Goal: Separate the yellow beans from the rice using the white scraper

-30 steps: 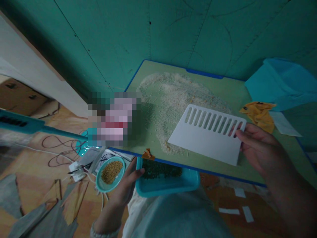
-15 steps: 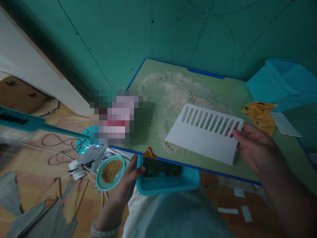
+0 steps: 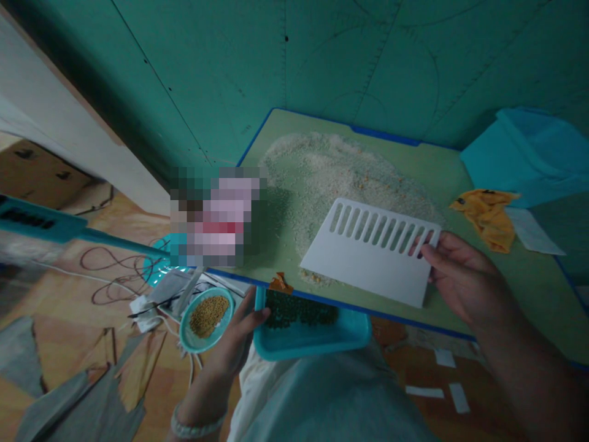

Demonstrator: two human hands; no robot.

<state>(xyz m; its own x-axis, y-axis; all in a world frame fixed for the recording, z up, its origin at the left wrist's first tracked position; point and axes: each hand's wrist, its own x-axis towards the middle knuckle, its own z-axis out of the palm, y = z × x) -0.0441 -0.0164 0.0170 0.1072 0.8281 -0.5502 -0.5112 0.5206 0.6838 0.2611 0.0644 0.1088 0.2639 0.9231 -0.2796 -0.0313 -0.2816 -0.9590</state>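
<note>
Right forearm (image 3: 519,350) angled in from lower right, left forearm (image 3: 209,388) from below. The blue-edged table (image 3: 538,288) lay bare between the right hand (image 3: 464,276) and yellow cloth (image 3: 490,218). That hand pinched the slotted white scraper (image 3: 363,264) by the spread grains (image 3: 331,166); the left hand (image 3: 237,334) clasped the teal tray (image 3: 313,348) beside the table's near edge

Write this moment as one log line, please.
left hand: holding teal tray | right hand: holding white scraper | pale grains: spread on board
</note>
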